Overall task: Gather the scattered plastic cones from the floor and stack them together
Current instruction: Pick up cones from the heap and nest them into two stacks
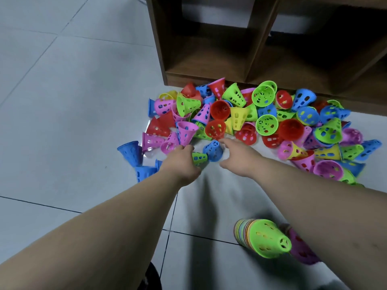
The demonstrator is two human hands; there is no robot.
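Several perforated plastic cones in red, blue, green, pink and yellow lie in a heap (261, 122) on the floor before a wooden shelf. My left hand (181, 162) grips a small green cone (199, 158) lying on its side at the heap's near edge. My right hand (238, 155) reaches in with fingers spread, its fingertips next to a blue cone (214, 150) and a red cone (215, 129); it holds nothing. A stack of nested cones topped by a green one (266, 237) lies tilted on the floor near my right forearm, with a purple cone (301, 248) beside it.
The dark wooden shelf unit (209, 49) stands right behind the heap. Blue cones (132, 152) lie apart at the left of the heap. Grey floor tiles (62, 101) stretch to the left. A dark patch of clothing (150, 277) shows at the bottom edge.
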